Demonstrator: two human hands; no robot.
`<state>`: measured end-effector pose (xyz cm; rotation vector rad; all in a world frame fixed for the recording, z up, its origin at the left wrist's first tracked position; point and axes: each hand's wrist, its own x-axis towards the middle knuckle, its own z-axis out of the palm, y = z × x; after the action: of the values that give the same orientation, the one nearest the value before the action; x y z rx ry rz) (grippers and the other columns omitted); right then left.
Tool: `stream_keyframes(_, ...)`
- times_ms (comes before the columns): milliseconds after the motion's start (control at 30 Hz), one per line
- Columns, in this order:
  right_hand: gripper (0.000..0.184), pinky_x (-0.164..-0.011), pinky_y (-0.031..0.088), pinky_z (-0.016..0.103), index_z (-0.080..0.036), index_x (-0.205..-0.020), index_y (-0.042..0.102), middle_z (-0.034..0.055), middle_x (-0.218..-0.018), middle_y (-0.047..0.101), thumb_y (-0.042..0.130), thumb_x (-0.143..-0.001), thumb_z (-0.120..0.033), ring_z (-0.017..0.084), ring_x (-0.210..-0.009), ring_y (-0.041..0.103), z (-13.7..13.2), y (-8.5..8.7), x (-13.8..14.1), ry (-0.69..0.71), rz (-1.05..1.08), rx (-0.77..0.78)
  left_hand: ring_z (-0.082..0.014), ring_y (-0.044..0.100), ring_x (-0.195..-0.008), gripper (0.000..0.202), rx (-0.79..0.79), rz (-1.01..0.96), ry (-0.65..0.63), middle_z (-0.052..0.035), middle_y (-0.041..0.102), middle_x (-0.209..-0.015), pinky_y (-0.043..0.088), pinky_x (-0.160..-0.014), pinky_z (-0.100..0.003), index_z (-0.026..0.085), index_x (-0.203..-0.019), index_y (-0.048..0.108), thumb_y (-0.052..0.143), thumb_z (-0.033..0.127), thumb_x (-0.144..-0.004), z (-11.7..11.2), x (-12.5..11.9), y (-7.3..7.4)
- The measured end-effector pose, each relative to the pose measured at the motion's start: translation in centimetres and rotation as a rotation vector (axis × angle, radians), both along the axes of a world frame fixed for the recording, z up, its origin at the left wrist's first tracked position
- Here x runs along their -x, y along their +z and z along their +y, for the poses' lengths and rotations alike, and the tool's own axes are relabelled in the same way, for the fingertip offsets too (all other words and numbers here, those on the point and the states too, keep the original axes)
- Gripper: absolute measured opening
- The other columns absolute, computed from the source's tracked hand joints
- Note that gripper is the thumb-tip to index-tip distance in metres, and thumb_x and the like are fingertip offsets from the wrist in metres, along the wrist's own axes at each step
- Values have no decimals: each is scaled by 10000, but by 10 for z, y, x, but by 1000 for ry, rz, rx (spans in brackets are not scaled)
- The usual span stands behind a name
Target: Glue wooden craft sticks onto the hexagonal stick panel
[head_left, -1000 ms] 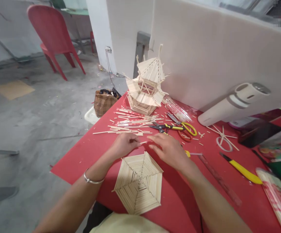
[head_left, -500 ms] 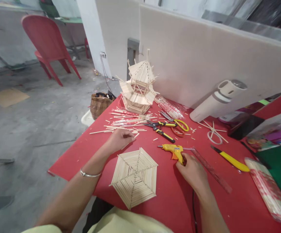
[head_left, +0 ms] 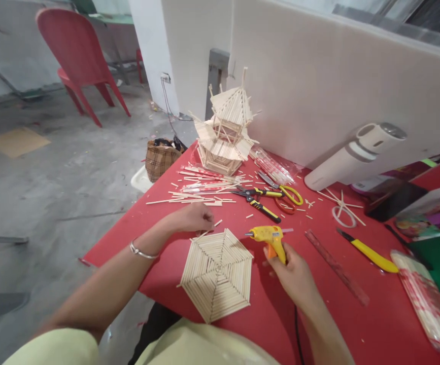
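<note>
My right hand is closed round the handle of a yellow glue gun, its nozzle pointing left toward a flat hexagon of wooden sticks on the red table. My left hand rests at the hexagon's far left edge, fingers curled, pinching a thin stick. A silver bangle sits on that wrist.
A stick pagoda model stands at the table's back, with loose sticks, pliers and scissors in front. A ruler, yellow knife, white cylinder and stick packet lie right. A red chair stands on the floor.
My right hand left the stick near my left hand, moved right to the glue gun, grasped it and brought it toward the hexagon. My left hand stayed by the hexagon's edge.
</note>
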<state>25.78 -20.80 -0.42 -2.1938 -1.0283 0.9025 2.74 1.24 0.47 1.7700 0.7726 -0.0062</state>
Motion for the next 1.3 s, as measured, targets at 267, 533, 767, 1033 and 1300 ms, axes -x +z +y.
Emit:
stream_keyframes(267, 155, -566, 357, 272, -257, -842, 551, -8, -671, 627, 599, -711, -325, 195, -620, 560, 21, -7, 27, -5, -182, 70, -139, 612, -492, 130, -60, 61, -1, -16, 647, -539, 427, -466, -212, 154, -641, 684, 570, 169, -703, -3, 9, -8)
stream_keyframes(533, 235, -579, 355, 275, -240, -859, 563, -7, -686, 627, 621, -694, -398, 194, -631, 530, 46, -13, 30, -17, -224, -29, -158, 652, -530, 162, -19, 68, 6, -40, 666, -593, 474, -510, -238, 136, -674, 665, 610, 259, -764, -7, 11, -3)
stream_keyframes(767, 295, -580, 394, 270, -218, -992, 594, -25, -691, 603, 581, -769, -411, 161, -593, 503, 36, 16, 22, 101, -185, -171, -117, 540, -475, 146, -100, 58, -25, 10, 583, -503, 395, -486, -227, 152, -682, 675, 549, 200, -740, -8, 28, -3)
stream_keyframes(1033, 498, -576, 343, 270, -203, -967, 580, 39, -819, 629, 617, -792, -668, 189, -684, 569, 48, 24, 40, 228, -780, -228, -145, 574, -432, 130, -83, 230, -87, -10, 573, -475, 380, -457, -241, 168, -600, 572, 495, 166, -705, -15, 26, 8)
stream_keyframes(1300, 228, -597, 336, 298, -177, -926, 609, 29, -791, 622, 561, -887, -397, 169, -653, 548, 66, 23, 40, 400, -1238, -384, -139, 538, -451, 104, -122, 192, -131, -14, 570, -484, 351, -471, -251, 181, -581, 546, 506, 186, -677, -9, 27, -4)
